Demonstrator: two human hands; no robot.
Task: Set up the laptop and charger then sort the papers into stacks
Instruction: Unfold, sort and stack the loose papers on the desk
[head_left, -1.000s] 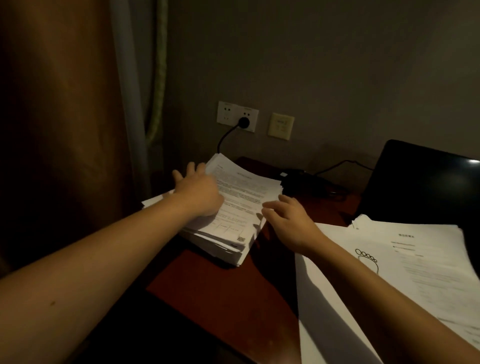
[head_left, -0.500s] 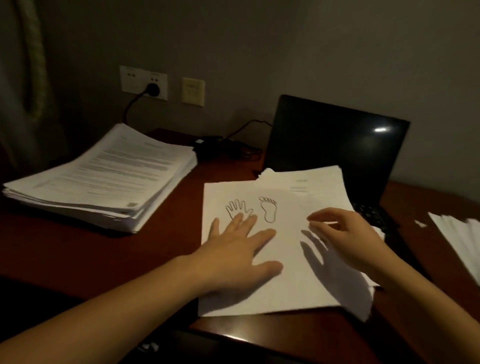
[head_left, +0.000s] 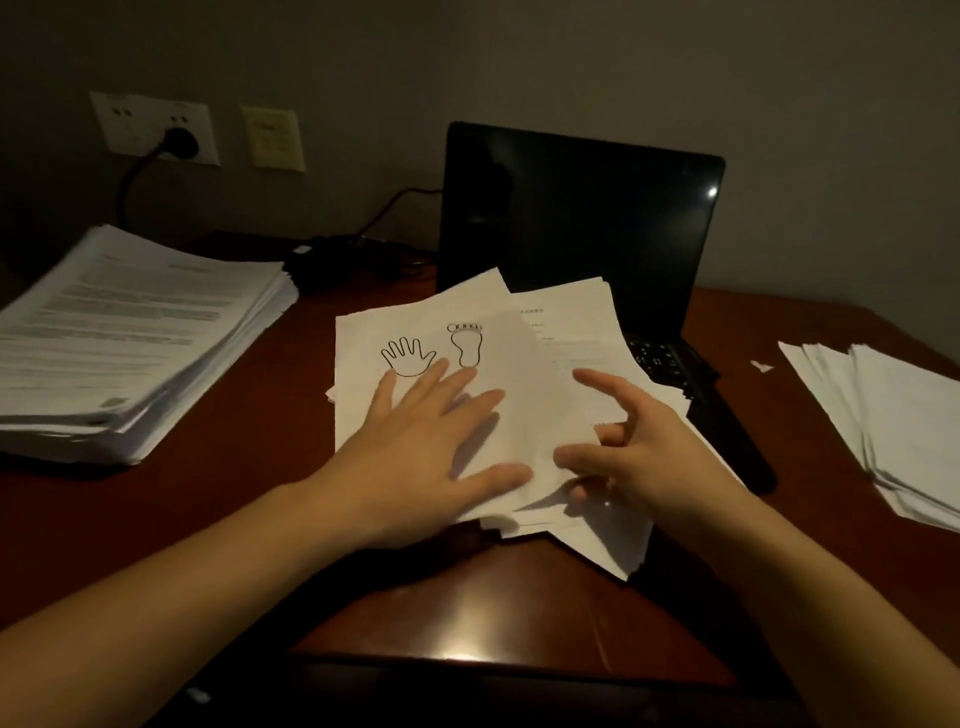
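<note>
A loose pile of white papers (head_left: 566, 332) lies in the middle of the desk, partly over the keyboard of the open black laptop (head_left: 576, 218). Its top sheet (head_left: 363, 332) shows a hand and a foot outline. My left hand (head_left: 431, 452) presses flat on that sheet with fingers spread. My right hand (head_left: 644, 447) is at the pile's right side, index finger out, its thumb and lower fingers pinching the edge of some sheets. The charger brick (head_left: 311, 254) sits behind, and its plug (head_left: 179, 140) is in the wall socket.
A thick stack of printed pages (head_left: 130, 332) fills the left of the wooden desk (head_left: 467, 613). A thinner fanned stack (head_left: 893, 426) lies at the right edge, with a paper scrap (head_left: 761, 366) beside it. A wall stands right behind the laptop.
The view swung right from the left stack to the middle pile. Both hands left the thick stack and came onto the middle pile. The top sheet has shifted, and the pile is more fanned.
</note>
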